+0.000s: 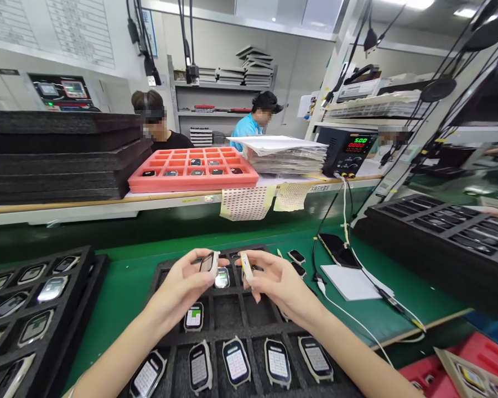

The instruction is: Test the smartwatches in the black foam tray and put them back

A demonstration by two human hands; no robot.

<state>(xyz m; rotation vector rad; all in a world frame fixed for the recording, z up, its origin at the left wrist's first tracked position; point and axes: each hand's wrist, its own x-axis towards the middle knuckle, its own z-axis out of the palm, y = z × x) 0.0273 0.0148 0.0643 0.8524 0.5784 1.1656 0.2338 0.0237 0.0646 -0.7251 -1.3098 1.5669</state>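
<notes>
My left hand (188,279) grips a smartwatch without its strap (208,264), tilted on edge between thumb and fingers. Opposite it, my right hand (276,275) pinches a second strapless smartwatch (245,267), its thin side turned up. The two watches are a little apart. Beneath both hands lies a black foam tray (226,313) with square compartments. Several watches with lit screens sit in it, among them one with a green patch (193,317) and one in the front row (236,362). My forearms cover part of the tray.
Another foam tray of watches (89,276) is at left, stacked trays (398,243) at right. A phone (338,250), white paper (352,282) and cables lie on the green mat. On the shelf are a pink foam tray (191,185) and a power supply (348,152). Two people (244,126) sit beyond.
</notes>
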